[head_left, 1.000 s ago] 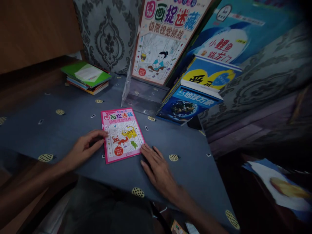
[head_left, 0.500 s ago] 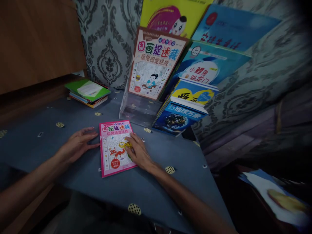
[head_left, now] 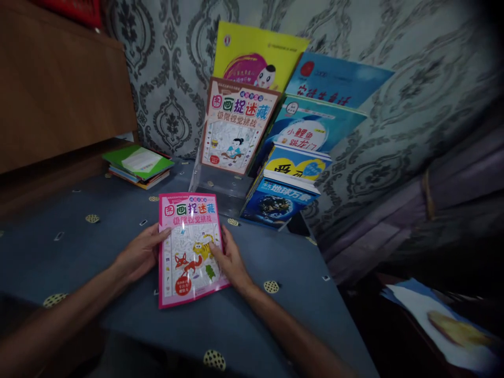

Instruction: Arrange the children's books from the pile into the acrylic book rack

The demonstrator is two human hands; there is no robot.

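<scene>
A pink picture book [head_left: 192, 247] with a fox and a yellow tiger on its cover is held between both hands, cover up and raised a little off the table. My left hand [head_left: 144, 252] grips its left edge, thumb on the cover and fingers behind. On the right edge, my right hand [head_left: 232, 257] does the same; its fingers are partly hidden behind the book. Just beyond is a clear display rack [head_left: 226, 194], where a brown-bordered picture book [head_left: 238, 128] stands at the front left.
More books fill the rack, among them a yellow book [head_left: 255, 52] and a blue globe book [head_left: 277, 202]. At the back left lies a stack of books [head_left: 139, 164] on the dark table [head_left: 98, 252]. A wooden cabinet [head_left: 59, 89] borders the left; a patterned curtain [head_left: 169, 79] hangs behind.
The pink book has been lifted off the table toward me. My left hand, earlier beside it with fingers spread, now grips its left edge; my right hand has closed on the right edge.
</scene>
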